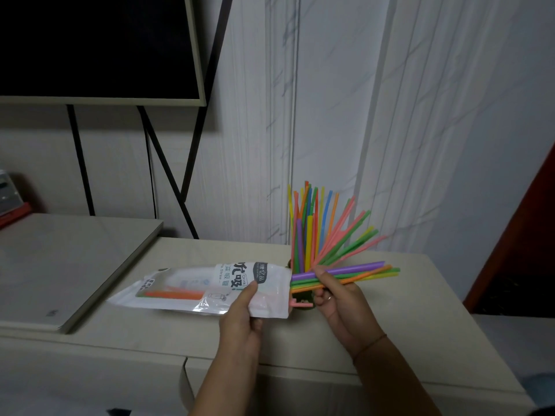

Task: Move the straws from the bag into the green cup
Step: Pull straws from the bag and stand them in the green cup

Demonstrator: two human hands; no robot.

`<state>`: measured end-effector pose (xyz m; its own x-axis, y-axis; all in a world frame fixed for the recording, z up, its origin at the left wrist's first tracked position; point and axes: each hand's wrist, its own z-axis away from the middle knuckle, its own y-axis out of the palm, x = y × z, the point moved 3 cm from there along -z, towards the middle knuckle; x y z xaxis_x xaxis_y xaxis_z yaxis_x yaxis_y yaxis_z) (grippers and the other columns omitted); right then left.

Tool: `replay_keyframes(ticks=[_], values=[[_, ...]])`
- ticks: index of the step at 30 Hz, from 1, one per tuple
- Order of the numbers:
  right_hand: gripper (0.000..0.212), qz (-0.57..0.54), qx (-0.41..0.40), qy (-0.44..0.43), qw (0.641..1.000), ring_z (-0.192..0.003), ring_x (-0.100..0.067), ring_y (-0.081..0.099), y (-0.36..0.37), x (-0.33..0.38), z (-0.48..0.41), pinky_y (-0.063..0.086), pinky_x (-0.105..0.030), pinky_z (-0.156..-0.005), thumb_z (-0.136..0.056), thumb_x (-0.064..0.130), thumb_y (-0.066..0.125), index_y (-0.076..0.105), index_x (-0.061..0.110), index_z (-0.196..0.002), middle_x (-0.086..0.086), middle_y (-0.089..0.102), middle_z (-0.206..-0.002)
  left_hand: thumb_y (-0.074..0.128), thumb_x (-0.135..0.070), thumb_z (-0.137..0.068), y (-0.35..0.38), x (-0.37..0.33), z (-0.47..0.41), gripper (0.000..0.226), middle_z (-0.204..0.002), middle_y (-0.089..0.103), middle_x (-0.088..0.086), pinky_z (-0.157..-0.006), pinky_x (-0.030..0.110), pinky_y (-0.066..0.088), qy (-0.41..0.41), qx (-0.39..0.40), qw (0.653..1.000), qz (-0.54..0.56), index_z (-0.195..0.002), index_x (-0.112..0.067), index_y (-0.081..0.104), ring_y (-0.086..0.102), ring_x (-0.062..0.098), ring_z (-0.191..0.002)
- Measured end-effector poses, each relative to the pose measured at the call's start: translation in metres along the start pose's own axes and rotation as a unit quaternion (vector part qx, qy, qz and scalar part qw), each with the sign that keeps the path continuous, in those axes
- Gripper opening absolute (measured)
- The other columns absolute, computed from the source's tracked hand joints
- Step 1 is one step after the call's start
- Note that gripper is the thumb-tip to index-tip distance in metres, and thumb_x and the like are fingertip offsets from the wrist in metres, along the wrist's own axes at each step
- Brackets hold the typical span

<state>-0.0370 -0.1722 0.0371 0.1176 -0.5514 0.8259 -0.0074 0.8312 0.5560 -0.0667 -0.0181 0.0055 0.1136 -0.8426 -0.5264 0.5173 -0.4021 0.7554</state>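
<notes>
Several straws halfway out of the bag

Several coloured straws [354, 273] (purple, green, orange, yellow) are held as a small bundle that points to the right, with its left end just at the mouth of the straw bag [210, 288]. The right hand [336, 298] is closed around this bundle, thumb on top and fingers under it. The left hand [243, 313] pinches the bag near its open end and holds it level above the cabinet top [390, 334]. At least one orange straw [171, 294] remains inside, seen through the clear window. One pink straw [297, 303] sticks out at the bag's lower corner.

The green cup [301, 300] stands just behind the hands and is mostly hidden; only a dark green part shows between bag and right hand. Many straws [318, 232] already stand in it and fan out up and to the right.

To do this step well, I think the right hand should draw the bundle straight along the bag's length until the ends are free, while the left hand keeps the bag steady. Then the bundle should be turned upright and lowered into the nearer, less crowded part of the cup. The loose pink straw may fall. The full cup may also tip if it is pushed.
</notes>
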Motion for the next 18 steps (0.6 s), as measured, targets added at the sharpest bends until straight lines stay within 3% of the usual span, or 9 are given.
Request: replay_keyframes(ticks=[3, 5, 9, 13, 18], values=[[0.009, 0.023, 0.017, 0.004, 1.000, -0.050, -0.009, 0.051, 0.005, -0.012, 0.001, 0.053, -0.030, -0.058, -0.087, 0.002, 0.057, 0.065, 0.004, -0.090, -0.002, 0.058, -0.059, 0.062, 0.006, -0.082, 0.006, 0.003, 0.004, 0.030, -0.104, 0.068, 0.008, -0.089, 0.043, 0.055, 0.006, 0.009, 1.000, -0.009, -0.098, -0.019, 0.058, 0.066, 0.021, -0.092], [0.010, 0.030, 0.011, 0.000, 0.999, -0.047, -0.007, 0.051, 0.006, -0.012, 0.002, 0.055, -0.030, -0.055, -0.088, 0.001, 0.055, 0.065, 0.004, -0.090, -0.003, 0.056, -0.058, 0.062, 0.006, -0.082, 0.007, 0.004, 0.004, 0.029, -0.102, 0.068, 0.008, -0.093, 0.046, 0.051, 0.006, 0.004, 1.000, -0.011, -0.097, -0.019, 0.057, 0.065, 0.021, -0.092], [0.004, 0.062, -0.026, -0.028, 0.997, -0.048, -0.008, 0.049, -0.006, 0.003, 0.000, 0.047, -0.020, -0.046, -0.087, 0.003, 0.059, 0.063, 0.001, -0.086, -0.007, 0.050, -0.062, 0.065, 0.003, -0.081, -0.004, -0.006, -0.005, 0.044, -0.110, 0.067, 0.009, -0.078, 0.042, 0.057, 0.008, -0.006, 1.000, -0.007, -0.118, -0.017, 0.054, 0.066, 0.023, -0.098], [0.011, 0.058, -0.073, -0.050, 0.994, -0.043, -0.006, 0.048, -0.022, 0.026, -0.011, 0.044, -0.017, -0.042, -0.086, 0.002, 0.060, 0.059, 0.005, -0.076, -0.004, 0.048, -0.057, 0.065, 0.004, -0.080, -0.017, -0.018, -0.018, 0.050, -0.119, 0.066, 0.012, -0.097, 0.052, 0.048, 0.019, -0.022, 1.000, -0.001, -0.124, -0.016, 0.052, 0.064, 0.027, -0.108], [0.007, 0.082, -0.113, -0.086, 0.987, -0.042, -0.004, 0.050, -0.041, 0.045, -0.023, 0.045, -0.016, -0.043, -0.085, 0.004, 0.063, 0.060, -0.001, -0.089, -0.004, 0.052, -0.057, 0.067, 0.003, -0.080, -0.024, -0.022, -0.026, 0.040, -0.116, 0.067, 0.007, -0.078, 0.044, 0.056, 0.026, -0.039, 0.999, -0.010, -0.114, -0.017, 0.058, 0.065, 0.018, -0.103]])
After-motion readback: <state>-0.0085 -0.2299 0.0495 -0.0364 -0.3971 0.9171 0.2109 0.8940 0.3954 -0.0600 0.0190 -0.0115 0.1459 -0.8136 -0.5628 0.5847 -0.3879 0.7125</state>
